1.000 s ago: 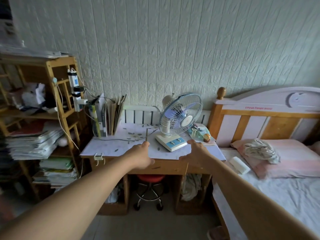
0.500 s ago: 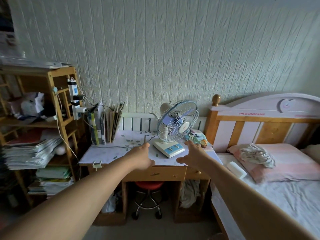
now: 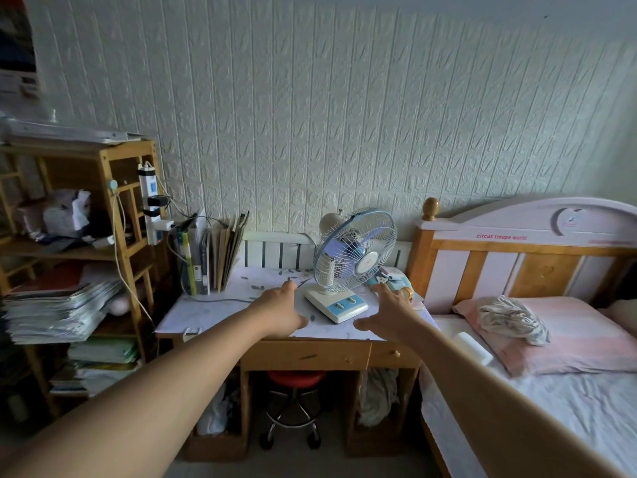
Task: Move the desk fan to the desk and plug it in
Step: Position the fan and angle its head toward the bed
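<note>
At the far left stands a wooden bookshelf [image 3: 127, 236] crammed with stacked magazines [image 3: 58, 310] and papers; a white power strip [image 3: 150, 205] is fixed upright to its right post, with a black adapter and a white plug in its sockets and thin cables trailing down and toward the desk. Right of the shelf, a row of upright books and folders [image 3: 210, 257] leans at the far left corner of the wooden desk [image 3: 310, 355], whose top is covered by a pale sheet with small leaf prints. Under the desk sits a red stool [image 3: 296, 377] on a chrome wheeled base. The left hand [image 3: 279, 313] reaches over the desk's near edge, fingers spread and loose, holding nothing, just left of the fan's base. The desk fan [image 3: 355, 251] stands on the right part of the desk, its blue-rimmed wire cage tilted up and facing right of the viewer, its white base with a blue button panel resting flat; its cord runs off behind and I cannot tell where it ends. The right hand [image 3: 389, 310] is likewise spread and empty, just right of the base, not touching it. Beyond it lie small colourful items [image 3: 396, 277] by the bed. At right, a wooden bed [image 3: 517, 250] with a pink pillow [image 3: 579, 336] carries a crumpled cloth [image 3: 513, 319].
</note>
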A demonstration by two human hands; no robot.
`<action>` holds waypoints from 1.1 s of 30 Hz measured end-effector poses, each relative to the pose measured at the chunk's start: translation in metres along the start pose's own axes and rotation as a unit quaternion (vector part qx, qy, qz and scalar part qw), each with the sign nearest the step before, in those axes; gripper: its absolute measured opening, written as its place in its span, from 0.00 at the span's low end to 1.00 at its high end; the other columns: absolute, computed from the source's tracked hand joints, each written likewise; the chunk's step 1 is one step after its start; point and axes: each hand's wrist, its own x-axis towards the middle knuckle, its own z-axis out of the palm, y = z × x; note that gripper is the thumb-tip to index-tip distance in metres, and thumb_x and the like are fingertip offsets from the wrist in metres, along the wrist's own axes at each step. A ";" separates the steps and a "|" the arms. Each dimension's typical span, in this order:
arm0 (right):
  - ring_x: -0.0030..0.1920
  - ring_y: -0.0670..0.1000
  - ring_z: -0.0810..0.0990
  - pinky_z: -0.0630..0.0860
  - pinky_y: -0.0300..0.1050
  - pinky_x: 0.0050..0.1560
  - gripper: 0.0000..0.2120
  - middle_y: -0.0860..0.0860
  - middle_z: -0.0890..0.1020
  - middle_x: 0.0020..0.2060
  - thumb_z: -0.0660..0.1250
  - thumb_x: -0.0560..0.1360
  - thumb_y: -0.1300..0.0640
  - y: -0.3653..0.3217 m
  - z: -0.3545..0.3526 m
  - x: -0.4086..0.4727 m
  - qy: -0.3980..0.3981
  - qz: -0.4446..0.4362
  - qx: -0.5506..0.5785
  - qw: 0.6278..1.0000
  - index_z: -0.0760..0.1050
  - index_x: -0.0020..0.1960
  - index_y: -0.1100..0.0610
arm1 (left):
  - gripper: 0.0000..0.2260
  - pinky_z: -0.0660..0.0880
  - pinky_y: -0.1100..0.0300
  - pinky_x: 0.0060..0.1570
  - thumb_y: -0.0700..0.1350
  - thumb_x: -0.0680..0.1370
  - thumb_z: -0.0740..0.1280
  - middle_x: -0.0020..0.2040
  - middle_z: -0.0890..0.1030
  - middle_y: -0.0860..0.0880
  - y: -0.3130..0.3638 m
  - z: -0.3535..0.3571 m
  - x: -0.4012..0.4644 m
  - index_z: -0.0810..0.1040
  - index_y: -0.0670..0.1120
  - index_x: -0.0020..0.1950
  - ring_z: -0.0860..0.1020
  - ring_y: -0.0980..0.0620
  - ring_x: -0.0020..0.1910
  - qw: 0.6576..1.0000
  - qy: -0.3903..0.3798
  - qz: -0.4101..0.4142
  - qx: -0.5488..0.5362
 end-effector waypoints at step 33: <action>0.68 0.62 0.61 0.65 0.54 0.66 0.50 0.61 0.62 0.66 0.74 0.66 0.48 -0.106 0.161 0.247 0.122 0.210 0.133 0.961 0.44 0.75 0.55 | 0.32 0.67 0.54 0.63 0.51 0.77 0.64 0.75 0.63 0.43 -0.158 0.003 0.296 0.52 0.47 0.76 0.67 0.44 0.70 0.984 -0.123 0.130 0.001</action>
